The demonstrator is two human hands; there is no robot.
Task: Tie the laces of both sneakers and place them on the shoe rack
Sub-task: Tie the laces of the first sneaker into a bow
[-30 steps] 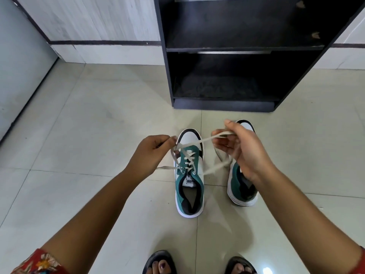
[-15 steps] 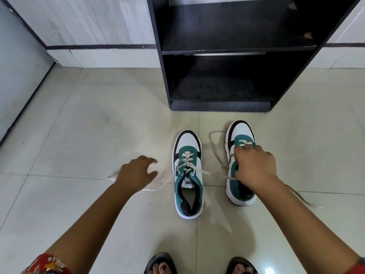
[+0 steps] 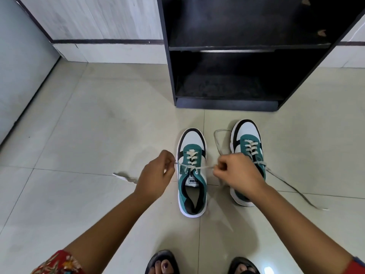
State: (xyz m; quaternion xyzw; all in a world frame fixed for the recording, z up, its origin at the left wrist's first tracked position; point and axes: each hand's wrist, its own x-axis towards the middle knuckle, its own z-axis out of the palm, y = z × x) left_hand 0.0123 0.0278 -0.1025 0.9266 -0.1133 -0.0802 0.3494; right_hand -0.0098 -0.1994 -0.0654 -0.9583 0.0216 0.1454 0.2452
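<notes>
Two green, white and black sneakers stand side by side on the tiled floor, toes toward the dark shoe rack [image 3: 227,106]. My left hand [image 3: 156,175] pinches one lace end of the left sneaker [image 3: 192,173]. My right hand [image 3: 236,173] pinches the other end. The lace [image 3: 199,167] runs taut and level between the two hands, across the sneaker's tongue. The right sneaker [image 3: 246,149] sits partly behind my right hand, its laces loose: one loop curls to its left [image 3: 217,139], one end trails right across the floor [image 3: 296,189].
The rack's lower shelf [image 3: 227,89] and the one above hold nothing visible. A wall with a dark stripe [image 3: 98,41] runs behind, a grey panel [image 3: 17,66] at left. My sandalled feet [image 3: 162,264] stand just behind the sneakers. A lace tip [image 3: 120,176] lies left of my left hand.
The raised, crossed lace came down. Half a second ago my left hand was open and out to the left; now both hands are shut on the left sneaker's lace ends, holding it taut sideways.
</notes>
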